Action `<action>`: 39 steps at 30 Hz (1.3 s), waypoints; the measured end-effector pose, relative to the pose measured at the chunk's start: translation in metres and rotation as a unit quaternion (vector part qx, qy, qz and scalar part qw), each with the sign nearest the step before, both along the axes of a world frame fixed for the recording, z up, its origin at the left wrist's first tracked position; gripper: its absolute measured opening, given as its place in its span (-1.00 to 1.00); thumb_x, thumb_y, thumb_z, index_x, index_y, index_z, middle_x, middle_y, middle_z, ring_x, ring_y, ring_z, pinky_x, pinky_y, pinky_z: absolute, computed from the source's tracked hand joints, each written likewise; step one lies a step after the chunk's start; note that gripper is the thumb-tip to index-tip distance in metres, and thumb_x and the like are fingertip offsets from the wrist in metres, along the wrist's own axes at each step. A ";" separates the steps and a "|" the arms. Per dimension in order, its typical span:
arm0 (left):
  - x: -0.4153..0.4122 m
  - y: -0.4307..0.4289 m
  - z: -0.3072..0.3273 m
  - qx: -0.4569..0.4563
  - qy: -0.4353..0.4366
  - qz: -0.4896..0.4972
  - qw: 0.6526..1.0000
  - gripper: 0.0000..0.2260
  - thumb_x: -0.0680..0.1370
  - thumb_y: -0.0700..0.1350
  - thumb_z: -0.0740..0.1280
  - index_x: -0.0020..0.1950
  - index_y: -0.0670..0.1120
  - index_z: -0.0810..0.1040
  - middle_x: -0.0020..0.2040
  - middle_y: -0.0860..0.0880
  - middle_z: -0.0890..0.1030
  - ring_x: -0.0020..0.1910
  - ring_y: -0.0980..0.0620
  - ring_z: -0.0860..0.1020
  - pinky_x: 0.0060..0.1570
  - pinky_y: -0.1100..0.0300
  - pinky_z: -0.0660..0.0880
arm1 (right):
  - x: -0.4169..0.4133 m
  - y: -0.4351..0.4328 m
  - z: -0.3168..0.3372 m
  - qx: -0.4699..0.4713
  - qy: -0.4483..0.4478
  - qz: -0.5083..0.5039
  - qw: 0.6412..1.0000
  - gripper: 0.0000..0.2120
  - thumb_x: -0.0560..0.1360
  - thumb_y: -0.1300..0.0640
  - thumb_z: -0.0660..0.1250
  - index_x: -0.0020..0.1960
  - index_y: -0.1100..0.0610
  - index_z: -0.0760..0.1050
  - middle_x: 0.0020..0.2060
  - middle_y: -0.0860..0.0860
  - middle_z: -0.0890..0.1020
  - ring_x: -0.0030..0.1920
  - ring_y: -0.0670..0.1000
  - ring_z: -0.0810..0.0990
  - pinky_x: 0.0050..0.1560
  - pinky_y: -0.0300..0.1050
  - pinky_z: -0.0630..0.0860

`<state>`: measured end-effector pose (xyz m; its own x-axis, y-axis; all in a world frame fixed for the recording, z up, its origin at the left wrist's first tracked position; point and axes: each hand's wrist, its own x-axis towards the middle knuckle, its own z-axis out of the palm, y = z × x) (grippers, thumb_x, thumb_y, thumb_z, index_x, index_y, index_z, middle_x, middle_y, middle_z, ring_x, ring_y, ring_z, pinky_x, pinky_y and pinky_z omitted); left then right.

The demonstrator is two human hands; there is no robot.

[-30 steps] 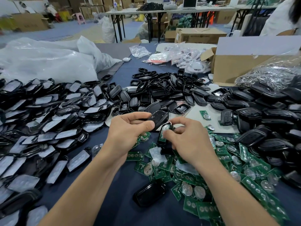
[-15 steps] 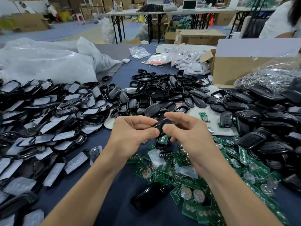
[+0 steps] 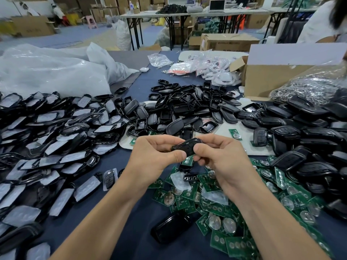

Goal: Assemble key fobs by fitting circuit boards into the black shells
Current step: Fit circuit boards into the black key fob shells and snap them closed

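Pressing unevenly is the risk judged here: the black shell, held above the worktop just over the heap of green circuit boards, could close crooked, pinch a board inside or leave a seam; whether a board sits in it cannot be told. A slip would drop it among the loose boards. Left hand: fingers curled, thumb pinching the shell's left end. Right hand: fingers curled, thumb and forefinger gripping its right end.
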<state>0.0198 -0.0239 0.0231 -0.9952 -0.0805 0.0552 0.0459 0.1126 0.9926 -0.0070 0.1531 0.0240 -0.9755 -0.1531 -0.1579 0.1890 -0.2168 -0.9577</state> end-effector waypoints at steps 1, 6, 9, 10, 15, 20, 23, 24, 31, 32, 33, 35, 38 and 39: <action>0.000 0.000 0.000 0.009 0.001 -0.003 1.000 -0.74 0.35 -0.23 0.63 -0.09 0.11 0.79 -0.22 -0.06 0.76 -0.28 0.10 0.70 -0.22 0.35 0.55 | 0.000 0.000 -0.001 -0.014 -0.007 0.004 1.000 -0.83 0.45 0.47 0.44 -0.02 0.28 0.68 -0.28 0.17 0.69 -0.38 -0.02 0.57 -0.37 -0.24 0.51; -0.002 -0.001 -0.001 0.085 -0.007 -0.002 0.996 -0.74 0.24 -0.23 0.66 -0.11 -0.04 0.80 -0.17 -0.18 0.75 -0.22 -0.02 0.70 -0.13 0.23 0.62 | -0.001 0.004 0.002 -0.160 -0.095 0.073 0.980 -0.80 0.25 0.36 0.51 -0.13 0.22 0.72 -0.21 0.17 0.67 -0.39 -0.01 0.56 -0.37 -0.24 0.53; -0.004 -0.001 -0.003 0.116 -0.010 0.011 0.993 -0.72 0.21 -0.24 0.66 -0.11 -0.10 0.79 -0.17 -0.20 0.75 -0.22 -0.05 0.70 -0.12 0.19 0.62 | -0.002 0.004 0.003 -0.156 -0.097 0.071 0.980 -0.78 0.19 0.29 0.54 -0.16 0.18 0.75 -0.22 0.13 0.68 -0.34 -0.01 0.55 -0.30 -0.21 0.55; -0.005 -0.001 -0.003 0.117 -0.009 0.017 0.993 -0.74 0.21 -0.22 0.63 -0.12 -0.09 0.79 -0.18 -0.18 0.75 -0.23 -0.03 0.70 -0.14 0.21 0.61 | -0.002 0.003 0.002 -0.125 -0.083 0.057 0.987 -0.78 0.18 0.27 0.54 -0.17 0.16 0.76 -0.24 0.10 0.68 -0.34 -0.02 0.54 -0.30 -0.22 0.55; -0.004 0.005 -0.006 0.083 -0.004 0.026 0.996 -0.78 0.35 -0.25 0.59 -0.10 0.03 0.79 -0.17 -0.12 0.76 -0.22 0.02 0.69 -0.15 0.28 0.60 | -0.001 0.001 -0.001 -0.095 -0.062 0.001 0.994 -0.83 0.21 0.34 0.54 -0.25 0.13 0.76 -0.24 0.11 0.72 -0.35 -0.05 0.57 -0.32 -0.26 0.56; -0.001 0.004 -0.004 0.090 -0.020 -0.004 0.996 -0.68 0.25 -0.17 0.67 -0.03 -0.03 0.78 -0.13 -0.13 0.76 -0.20 0.03 0.71 -0.16 0.28 0.58 | -0.001 0.002 0.000 -0.098 -0.060 -0.010 0.993 -0.80 0.13 0.29 0.55 -0.27 0.10 0.76 -0.26 0.11 0.71 -0.41 -0.06 0.51 -0.37 -0.26 0.52; -0.003 0.002 -0.003 0.139 -0.028 -0.032 0.989 -0.67 0.28 -0.25 0.57 -0.02 0.05 0.79 -0.18 -0.08 0.75 -0.25 0.06 0.66 -0.17 0.28 0.59 | 0.000 0.002 0.001 -0.102 -0.061 -0.002 0.993 -0.78 0.13 0.28 0.56 -0.23 0.13 0.75 -0.25 0.12 0.70 -0.39 -0.05 0.48 -0.37 -0.26 0.50; -0.003 0.002 -0.003 0.157 -0.031 -0.038 0.986 -0.66 0.29 -0.26 0.55 -0.01 0.06 0.79 -0.20 -0.06 0.74 -0.26 0.08 0.66 -0.17 0.29 0.59 | 0.000 0.002 0.001 -0.113 -0.065 0.005 0.991 -0.79 0.13 0.29 0.55 -0.24 0.13 0.74 -0.24 0.13 0.70 -0.39 -0.04 0.48 -0.37 -0.26 0.51; -0.002 0.002 -0.002 0.229 -0.030 -0.025 0.973 -0.65 0.27 -0.35 0.53 -0.05 0.00 0.80 -0.14 -0.11 0.75 -0.19 0.02 0.70 -0.16 0.26 0.62 | 0.002 -0.008 0.002 -0.134 -0.083 0.028 0.987 -0.82 0.38 0.41 0.49 -0.10 0.19 0.66 -0.09 0.20 0.67 -0.22 0.04 0.65 -0.21 -0.16 0.64; -0.003 0.001 -0.002 0.234 -0.024 -0.023 0.972 -0.67 0.29 -0.33 0.50 -0.05 -0.01 0.80 -0.14 -0.12 0.75 -0.19 0.02 0.71 -0.15 0.26 0.63 | 0.002 -0.010 0.002 -0.121 -0.074 0.019 0.990 -0.84 0.44 0.42 0.46 -0.06 0.21 0.63 -0.11 0.19 0.67 -0.25 0.02 0.66 -0.21 -0.16 0.64; -0.003 0.000 -0.001 0.224 -0.017 -0.021 0.974 -0.69 0.30 -0.31 0.50 -0.05 -0.01 0.80 -0.13 -0.11 0.75 -0.18 0.03 0.70 -0.14 0.26 0.63 | 0.002 -0.011 0.001 -0.113 -0.068 0.008 0.991 -0.85 0.47 0.43 0.44 -0.04 0.23 0.62 -0.14 0.18 0.67 -0.29 0.01 0.65 -0.22 -0.16 0.64; -0.002 0.002 -0.002 0.170 -0.006 -0.012 0.985 -0.71 0.33 -0.28 0.57 -0.03 0.02 0.79 -0.13 -0.08 0.76 -0.19 0.05 0.70 -0.14 0.27 0.61 | 0.002 -0.012 -0.001 -0.108 -0.068 -0.014 0.992 -0.87 0.48 0.42 0.43 -0.03 0.24 0.62 -0.20 0.17 0.68 -0.33 0.01 0.61 -0.23 -0.15 0.63; 0.001 0.007 -0.001 0.103 0.006 0.001 0.995 -0.68 0.40 -0.33 0.56 -0.01 0.07 0.78 -0.10 -0.10 0.77 -0.16 0.05 0.73 -0.13 0.31 0.59 | 0.002 -0.010 0.000 -0.115 -0.074 -0.039 0.990 -0.85 0.46 0.43 0.44 0.02 0.30 0.63 -0.22 0.17 0.67 -0.34 0.03 0.55 -0.26 -0.15 0.59; 0.001 0.008 0.000 0.094 0.011 0.007 0.996 -0.66 0.41 -0.36 0.55 -0.03 0.08 0.79 -0.11 -0.10 0.77 -0.17 0.05 0.73 -0.14 0.32 0.58 | 0.002 -0.010 0.001 -0.109 -0.068 -0.039 0.991 -0.86 0.46 0.43 0.45 0.00 0.30 0.63 -0.24 0.16 0.67 -0.34 0.02 0.55 -0.26 -0.16 0.59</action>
<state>0.0207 -0.0164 0.0235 -0.9927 -0.1053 0.0593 0.0672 -0.0735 0.9950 -0.0051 0.1434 0.0252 -0.9580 -0.1219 -0.2595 0.2866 -0.4343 -0.8540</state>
